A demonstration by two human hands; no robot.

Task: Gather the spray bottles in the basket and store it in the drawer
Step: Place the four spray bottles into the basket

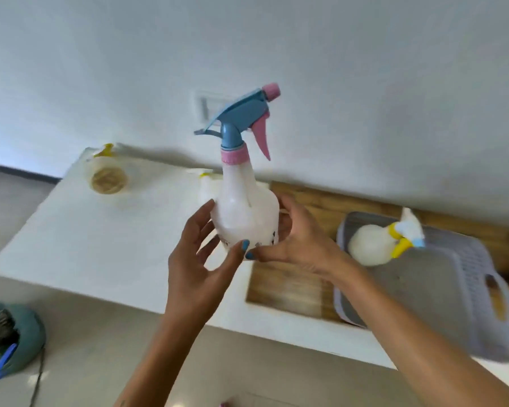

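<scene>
A white spray bottle with a blue and pink trigger head [243, 207] is held upright above the white counter [100, 248]. My left hand [202, 259] cups its lower left side and my right hand [294, 236] grips its base from the right. To the right, a grey plastic basket [441, 292] sits on a wooden board [288, 286]; a white spray bottle with a yellow and pale blue head [376, 245] lies inside it. Another white bottle with a yellow top [207, 186] stands partly hidden behind the held one.
A clear container with a yellow part [109, 177] lies on the counter's far left against the white wall. A teal round object [15, 339] with a cable sits on the floor at the lower left. A wall socket plate [209, 107] is behind the bottle.
</scene>
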